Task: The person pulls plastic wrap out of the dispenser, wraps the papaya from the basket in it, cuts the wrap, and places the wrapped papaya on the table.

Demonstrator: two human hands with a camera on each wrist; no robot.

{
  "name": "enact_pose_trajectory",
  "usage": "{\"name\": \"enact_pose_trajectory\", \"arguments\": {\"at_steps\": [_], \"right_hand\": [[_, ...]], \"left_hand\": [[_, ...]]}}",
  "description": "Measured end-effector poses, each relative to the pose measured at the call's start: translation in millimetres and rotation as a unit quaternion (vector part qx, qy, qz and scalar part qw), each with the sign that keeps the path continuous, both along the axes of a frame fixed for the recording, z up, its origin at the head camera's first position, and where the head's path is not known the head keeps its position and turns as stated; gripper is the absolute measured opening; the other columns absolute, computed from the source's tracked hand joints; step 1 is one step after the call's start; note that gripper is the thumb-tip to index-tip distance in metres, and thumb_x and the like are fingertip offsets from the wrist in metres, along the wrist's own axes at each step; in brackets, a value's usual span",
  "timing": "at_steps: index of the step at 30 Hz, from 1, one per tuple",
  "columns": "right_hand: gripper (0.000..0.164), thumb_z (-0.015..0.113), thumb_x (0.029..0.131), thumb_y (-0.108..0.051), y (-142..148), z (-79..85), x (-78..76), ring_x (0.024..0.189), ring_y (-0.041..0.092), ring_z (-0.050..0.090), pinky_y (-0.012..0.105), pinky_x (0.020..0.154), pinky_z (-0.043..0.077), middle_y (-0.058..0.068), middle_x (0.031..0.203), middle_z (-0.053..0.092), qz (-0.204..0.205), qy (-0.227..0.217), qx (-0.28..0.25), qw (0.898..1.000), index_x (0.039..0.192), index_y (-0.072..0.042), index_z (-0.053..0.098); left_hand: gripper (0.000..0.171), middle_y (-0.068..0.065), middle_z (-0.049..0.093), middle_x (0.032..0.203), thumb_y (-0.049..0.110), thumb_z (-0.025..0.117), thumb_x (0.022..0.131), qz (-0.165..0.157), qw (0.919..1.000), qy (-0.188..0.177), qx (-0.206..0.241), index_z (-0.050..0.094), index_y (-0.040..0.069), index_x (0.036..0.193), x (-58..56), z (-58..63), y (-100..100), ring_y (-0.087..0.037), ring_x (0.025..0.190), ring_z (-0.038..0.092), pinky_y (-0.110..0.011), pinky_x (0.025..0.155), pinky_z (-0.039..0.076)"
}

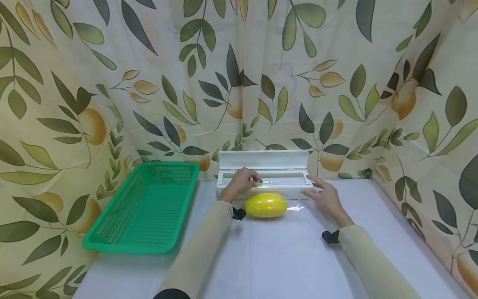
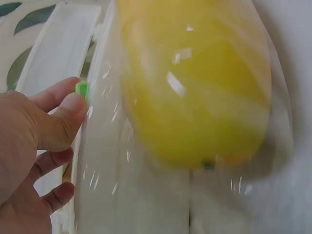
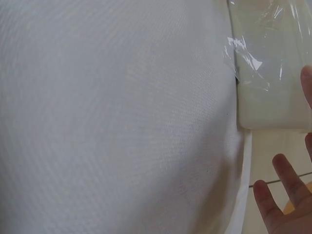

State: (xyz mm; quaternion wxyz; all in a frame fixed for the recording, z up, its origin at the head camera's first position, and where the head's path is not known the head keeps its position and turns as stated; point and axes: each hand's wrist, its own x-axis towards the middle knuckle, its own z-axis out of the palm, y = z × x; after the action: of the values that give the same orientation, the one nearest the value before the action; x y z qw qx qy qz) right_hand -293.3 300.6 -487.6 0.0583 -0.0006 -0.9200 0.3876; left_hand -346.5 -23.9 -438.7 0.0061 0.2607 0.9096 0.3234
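Observation:
A white cling film dispenser (image 1: 263, 192) stands at the table's far edge, lid raised. My left hand (image 1: 242, 182) reaches over its left part. Between thumb and forefinger it pinches a small green slider cutter (image 2: 82, 89) on the dispenser's long edge. Clear cling film (image 2: 105, 161) stretches from the dispenser over a yellow mango (image 1: 266, 205), which lies just in front. My right hand (image 1: 325, 197) is at the dispenser's right end, thumb by the front face and forefinger by the top corner. Its other fingers are spread and fairly straight in the right wrist view.
A green plastic basket (image 1: 145, 249) with perforated sides stands on the left of the table. White cloth (image 1: 284, 257) covers the table. A leaf-and-fruit patterned curtain (image 1: 261, 83) hangs behind and along both sides.

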Motion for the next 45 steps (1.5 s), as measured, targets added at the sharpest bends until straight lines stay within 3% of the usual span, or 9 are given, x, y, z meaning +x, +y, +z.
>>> {"name": "enact_pose_trajectory", "arguments": {"at_steps": [5,10,14,17,22,39,45], "right_hand": [[0.084,0.074,0.09,-0.055,-0.6,-3.0,0.3,0.136,0.055,0.043,0.071,0.104,0.039,0.03,0.153,0.044,0.003,0.002,0.002,1.0,0.158,-0.019,0.041],[0.085,0.073,0.089,-0.059,2.0,-4.4,-2.1,0.135,0.056,0.043,0.072,0.104,0.038,0.031,0.15,0.046,0.003,0.009,0.007,1.0,0.158,-0.02,0.041],[0.085,0.072,0.09,-0.058,1.2,-2.8,-3.0,0.136,0.056,0.041,0.072,0.104,0.038,0.031,0.15,0.046,0.006,0.007,0.01,1.0,0.158,-0.019,0.04],[0.086,0.072,0.09,-0.059,1.0,-1.9,-1.9,0.136,0.056,0.041,0.072,0.104,0.038,0.031,0.151,0.046,0.006,0.003,0.01,1.0,0.159,-0.019,0.04],[0.088,0.072,0.089,-0.061,5.6,-0.9,-0.6,0.133,0.057,0.044,0.07,0.101,0.041,0.032,0.151,0.045,0.001,0.005,0.012,1.0,0.159,-0.019,0.04],[0.086,0.073,0.09,-0.056,-3.1,5.7,-0.3,0.137,0.054,0.042,0.07,0.103,0.04,0.028,0.158,0.038,0.015,-0.002,0.01,1.0,0.158,-0.015,0.039],[0.08,0.077,0.092,-0.044,0.4,11.4,-1.4,0.136,0.053,0.044,0.069,0.103,0.041,0.026,0.16,0.035,0.037,0.001,0.031,0.999,0.156,-0.012,0.042]], "left_hand": [[0.018,0.002,0.073,0.095,0.001,0.073,0.092,0.029,0.9993,0.019,-0.015,0.08,0.017,0.098,4.5,-1.9,-23.9,-0.016,0.087,0.059,-0.037,0.089,0.048],[0.019,0.003,0.072,0.09,0.001,0.075,0.089,0.077,0.996,0.04,-0.023,0.081,0.018,0.095,9.8,-1.0,-44.9,-0.02,0.101,0.058,-0.045,0.101,0.041],[0.019,0.005,0.069,0.088,0.002,0.076,0.089,0.128,0.9882,0.064,-0.054,0.081,0.02,0.092,14.9,-1.5,-60.2,-0.021,0.102,0.057,-0.045,0.096,0.041],[0.021,0.005,0.068,0.087,0.0,0.074,0.089,0.17,0.9777,0.094,-0.079,0.08,0.021,0.09,19.5,-3.6,-74.2,-0.022,0.1,0.059,-0.044,0.09,0.043],[0.022,0.003,0.074,0.093,-0.001,0.073,0.09,0.219,0.9659,0.123,-0.066,0.08,0.02,0.089,26.6,-7.0,-84.0,-0.025,0.099,0.062,-0.044,0.083,0.043],[0.018,-0.001,0.075,0.099,0.001,0.073,0.091,0.245,0.9595,0.126,-0.057,0.081,0.016,0.093,33.4,-10.0,-84.1,-0.026,0.101,0.062,-0.044,0.086,0.046],[0.017,0.0,0.075,0.098,0.002,0.073,0.092,0.244,0.9601,0.125,-0.055,0.081,0.017,0.094,33.1,-11.6,-83.3,-0.025,0.101,0.06,-0.044,0.088,0.045]]}}
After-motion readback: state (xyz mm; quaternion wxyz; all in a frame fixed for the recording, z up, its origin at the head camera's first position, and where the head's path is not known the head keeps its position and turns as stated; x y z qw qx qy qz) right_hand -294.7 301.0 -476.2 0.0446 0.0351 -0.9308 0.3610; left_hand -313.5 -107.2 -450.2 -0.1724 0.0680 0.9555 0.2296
